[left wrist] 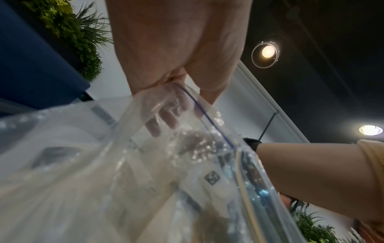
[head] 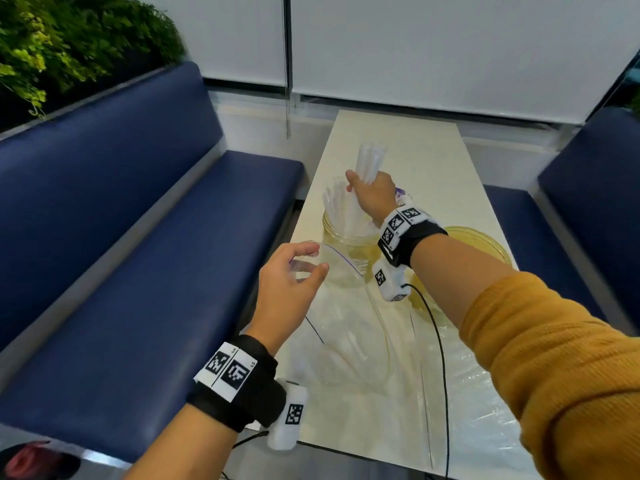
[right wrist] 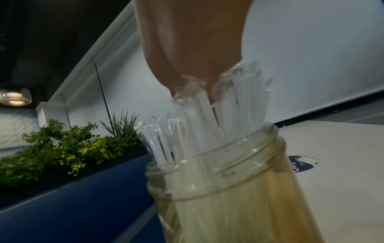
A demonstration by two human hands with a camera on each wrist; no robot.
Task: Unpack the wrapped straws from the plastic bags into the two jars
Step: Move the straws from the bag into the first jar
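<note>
My right hand (head: 370,190) grips a bundle of wrapped straws (head: 370,161) over the mouth of a clear jar (head: 332,233); their lower ends reach into the jar (right wrist: 228,189), which holds several more straws (right wrist: 162,144). My left hand (head: 298,271) pinches the open rim of a clear zip bag (head: 349,327) with a purple seal line, lifted off the table. From the left wrist the bag (left wrist: 145,164) fills the view, my fingers (left wrist: 166,115) showing through it. A second jar (head: 485,247) stands behind my right forearm, mostly hidden.
The narrow cream table (head: 415,157) runs away from me between two blue benches (head: 138,237). More clear plastic (head: 478,393) lies on the near right of the table. A black cable (head: 440,341) trails from my right wrist. A round sticker (right wrist: 301,164) lies beyond the jar.
</note>
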